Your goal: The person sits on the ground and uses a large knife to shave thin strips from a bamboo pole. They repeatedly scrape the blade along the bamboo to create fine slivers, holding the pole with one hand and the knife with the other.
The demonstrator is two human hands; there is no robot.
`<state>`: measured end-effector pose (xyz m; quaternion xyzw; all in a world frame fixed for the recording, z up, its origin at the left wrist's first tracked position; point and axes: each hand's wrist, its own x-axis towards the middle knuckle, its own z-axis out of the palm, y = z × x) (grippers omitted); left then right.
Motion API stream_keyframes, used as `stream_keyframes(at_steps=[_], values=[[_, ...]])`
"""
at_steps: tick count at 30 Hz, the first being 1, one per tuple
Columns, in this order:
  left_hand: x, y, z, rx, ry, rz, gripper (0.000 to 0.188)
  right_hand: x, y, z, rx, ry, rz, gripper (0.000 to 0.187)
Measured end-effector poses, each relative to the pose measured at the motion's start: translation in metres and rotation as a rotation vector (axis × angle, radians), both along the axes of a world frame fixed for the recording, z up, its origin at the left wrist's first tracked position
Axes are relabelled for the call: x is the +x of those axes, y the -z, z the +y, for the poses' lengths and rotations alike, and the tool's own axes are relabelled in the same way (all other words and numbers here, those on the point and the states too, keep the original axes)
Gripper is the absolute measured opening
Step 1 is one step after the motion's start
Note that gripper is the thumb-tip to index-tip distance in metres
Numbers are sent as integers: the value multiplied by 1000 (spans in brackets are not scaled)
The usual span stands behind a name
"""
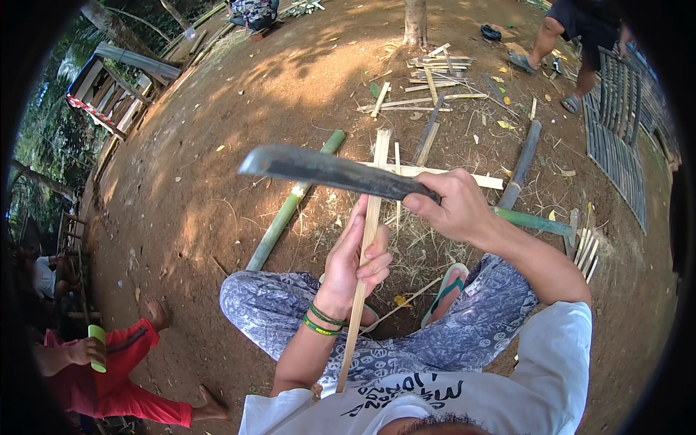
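Note:
My left hand (355, 259) is closed around a pale split bamboo strip (373, 217), which slants up from my lap. In my right hand (453, 205) is the handle of a machete (319, 168). Its dark, broad blade points left and crosses over the strip just above my left fingers; whether the edge bites into the strip I cannot tell. Behind the blade, a pale bamboo slat (464, 177) lies crosswise on the ground. Thin shavings (413, 250) are scattered on the soil between my legs.
Green bamboo poles (279, 225) (533, 221) lie left and right of me. A pile of split strips (438, 80) sits by a tree trunk (415, 25). A slatted bamboo panel (616, 138) is at the right. A person in red trousers (130, 377) sits lower left; another person's legs (569, 51) show upper right.

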<state>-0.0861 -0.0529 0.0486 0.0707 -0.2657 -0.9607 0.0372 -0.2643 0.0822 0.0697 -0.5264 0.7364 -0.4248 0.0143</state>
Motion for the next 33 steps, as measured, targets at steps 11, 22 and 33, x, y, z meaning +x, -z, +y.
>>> stream_keyframes(at_steps=[11,22,33], values=[[3,-3,11,-106,43,4,33,-2,2,2,110,54,201,66],[-11,-1,4,-132,-90,-30,42,11,9,-1,188,-25,260,63],[6,0,11,-159,-82,-73,32,-4,12,-3,123,30,295,71]])
